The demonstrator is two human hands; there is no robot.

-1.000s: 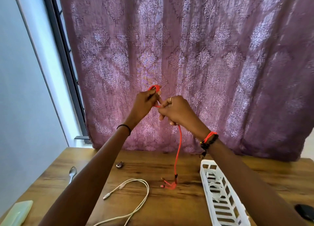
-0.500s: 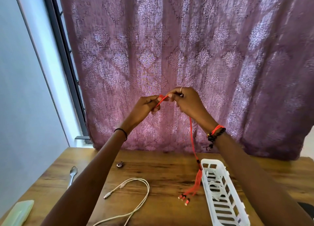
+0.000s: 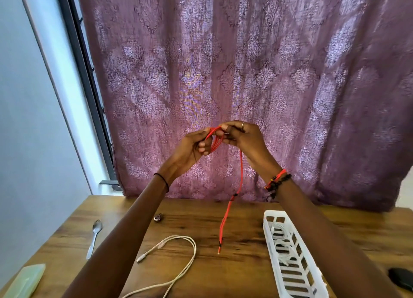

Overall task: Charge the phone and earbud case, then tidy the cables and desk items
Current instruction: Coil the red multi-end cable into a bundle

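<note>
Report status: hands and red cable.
Left hand and right hand grip red cable coil above desk. Tail hangs down. White cable loose below, not blocking.

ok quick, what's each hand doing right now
Left hand: closed, grips the coiled loops of the red cable.
Right hand: closed, pinches the same red cable at the top of the loops.

Grips: two, left grip [image 3: 192,147] and right grip [image 3: 243,136].
Table [image 3: 234,273]: one.
Basket [image 3: 268,229]: one.
Cables in plain sight: two, one red cable [image 3: 241,163] and one white cable [image 3: 192,260]. More white cord [image 3: 281,232] in the basket, strands not countable.
Spoon [image 3: 95,235]: one.
Small round metal piece [image 3: 158,217]: one.
Pale green case [image 3: 24,279]: one.
Dark object [image 3: 401,278], right edge: one.
Curtain [image 3: 245,74]: one.
Wristbands [image 3: 277,181]: three, one left, two right.
Ring [image 3: 243,125]: one.
</note>
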